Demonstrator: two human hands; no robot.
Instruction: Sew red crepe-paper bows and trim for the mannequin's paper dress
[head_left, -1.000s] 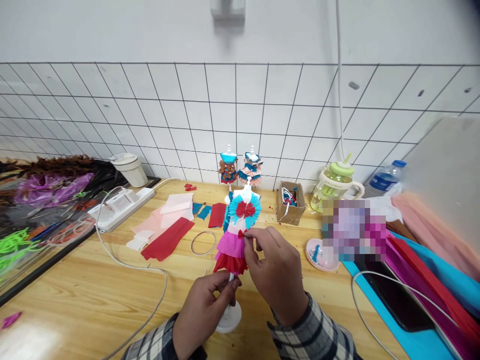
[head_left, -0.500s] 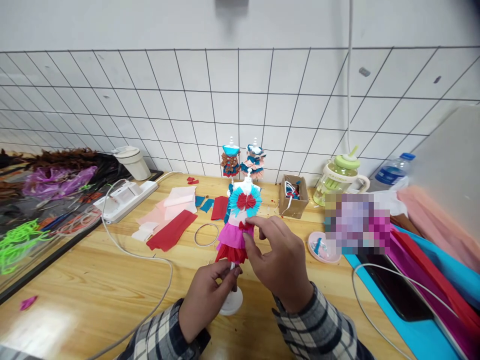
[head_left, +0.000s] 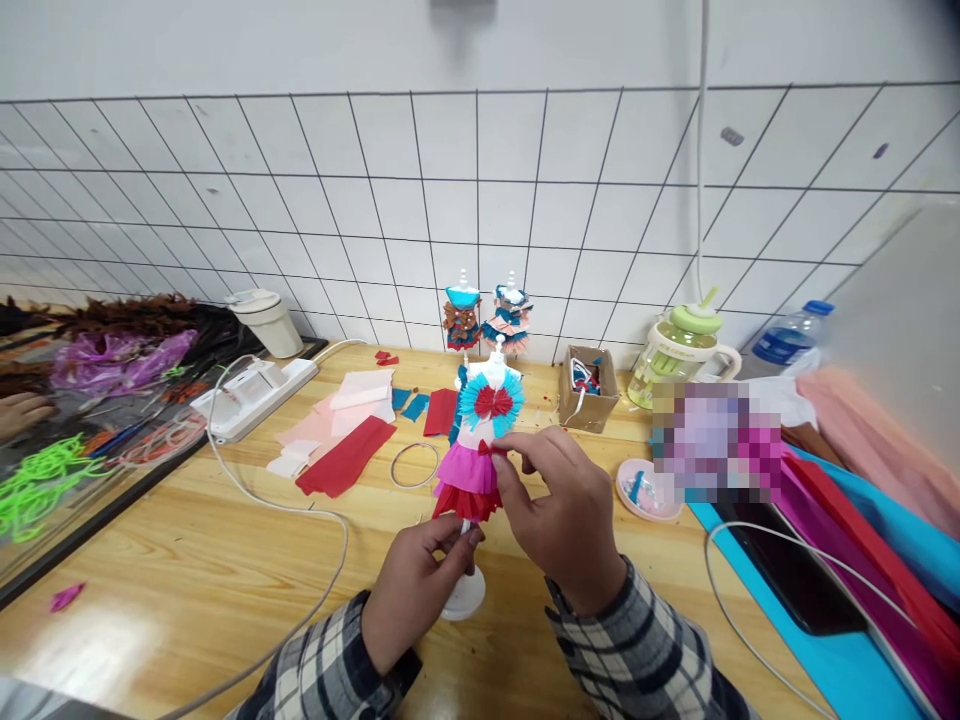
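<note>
A small white dress-form stand (head_left: 463,594) wears a paper dress (head_left: 466,468) with a pink and red ruffled skirt. A pleated blue rosette (head_left: 491,400) with a red centre covers its chest. My left hand (head_left: 420,580) pinches the stand's thin pole just under the skirt. At the waist, my right hand (head_left: 566,515) holds a small red bow (head_left: 486,448) by its right side, between thumb and index finger, against the dress. Two more dressed miniature forms (head_left: 463,318) stand behind, near the wall.
Red paper (head_left: 346,458), pale pink sheets and a metal ring (head_left: 414,465) lie to the left. A cardboard box (head_left: 589,388), pink dish (head_left: 649,490) and green-lidded jug (head_left: 679,350) stand right. A white cable (head_left: 341,560) crosses the table. Someone else's hand (head_left: 26,415) is at the far left.
My right fingertips have shifted slightly right, uncovering more of the red bow and skirt. My left hand keeps its grip on the pole. Another person's hand has appeared at the left edge.
</note>
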